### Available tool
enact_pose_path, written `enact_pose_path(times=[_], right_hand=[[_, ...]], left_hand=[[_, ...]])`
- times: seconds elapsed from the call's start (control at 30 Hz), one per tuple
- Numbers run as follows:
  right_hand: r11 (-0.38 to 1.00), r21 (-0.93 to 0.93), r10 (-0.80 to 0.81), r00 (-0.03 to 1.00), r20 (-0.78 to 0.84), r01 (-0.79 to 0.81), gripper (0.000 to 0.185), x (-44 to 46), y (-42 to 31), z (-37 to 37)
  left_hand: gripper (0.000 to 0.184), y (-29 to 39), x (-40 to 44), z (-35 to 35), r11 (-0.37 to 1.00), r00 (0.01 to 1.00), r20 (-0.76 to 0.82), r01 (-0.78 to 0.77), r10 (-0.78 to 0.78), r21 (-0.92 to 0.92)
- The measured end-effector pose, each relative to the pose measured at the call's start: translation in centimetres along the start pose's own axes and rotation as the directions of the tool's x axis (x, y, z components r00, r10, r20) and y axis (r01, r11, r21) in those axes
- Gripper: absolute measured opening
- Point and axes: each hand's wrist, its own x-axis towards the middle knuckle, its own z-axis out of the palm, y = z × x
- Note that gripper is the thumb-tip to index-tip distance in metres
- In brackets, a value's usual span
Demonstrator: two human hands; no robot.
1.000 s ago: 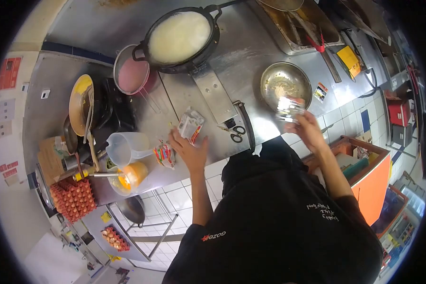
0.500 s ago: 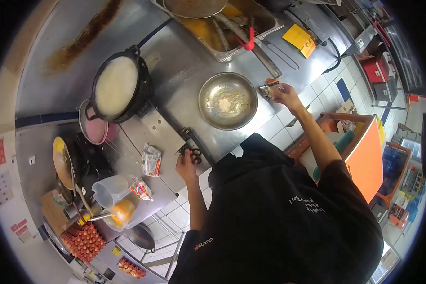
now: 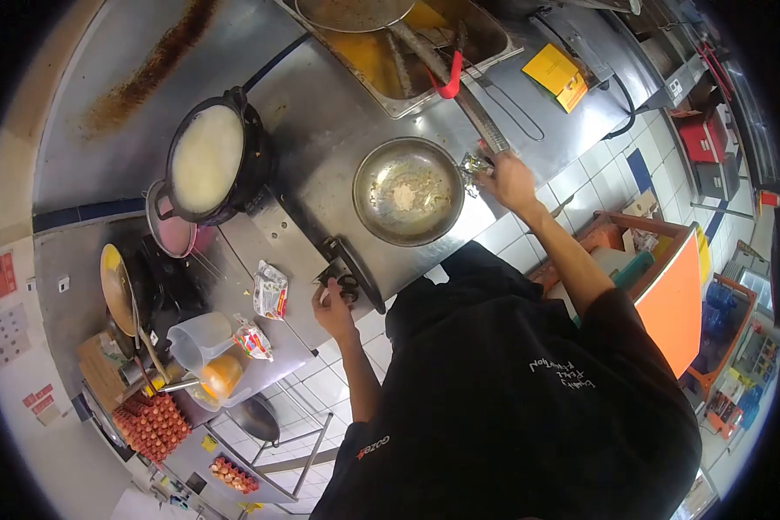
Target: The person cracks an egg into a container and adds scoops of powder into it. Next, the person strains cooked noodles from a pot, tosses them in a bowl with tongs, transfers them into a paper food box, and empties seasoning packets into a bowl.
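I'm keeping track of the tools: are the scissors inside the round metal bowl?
No, the scissors are at the left hand, apart from the round metal bowl.

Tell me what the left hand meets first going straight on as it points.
Probably the black-handled scissors, lying right at the front of the left hand; depth is unclear, so they may already be touching.

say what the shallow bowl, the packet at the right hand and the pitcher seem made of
Shallow bowl: bare metal, perhaps steel; grey sheen with soft glints. Packet: likely foil or metallised film; silvery, crinkled glints. Pitcher: probably plastic; smooth, cloudy, translucent walls.
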Motion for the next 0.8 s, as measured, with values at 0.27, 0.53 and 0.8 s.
enact_pose_path(times=[0.27,0.53,0.8], right_hand=[[0.805,0.575,0.096,0.989,0.113,-0.144,0.022,-0.6,2.1,-1.1],[0.677,0.643,-0.228,0.728,0.646,-0.359,0.013,-3.5,-8.7,-11.1],[0.775,0.595,-0.528,0.733,0.428,0.211,0.024,0.9,-9.7,-6.1]], left_hand=[[0.03,3.0,-7.1,2.1,0.792,0.852,0.281,-0.517,0.441,0.324],[0.03,9.8,-9.2,15.4,0.877,0.5,0.793,-0.472,0.348,-0.087],[0.029,11.9,-5.1,15.5,0.87,0.604,0.788,-0.446,0.118,0.212]])
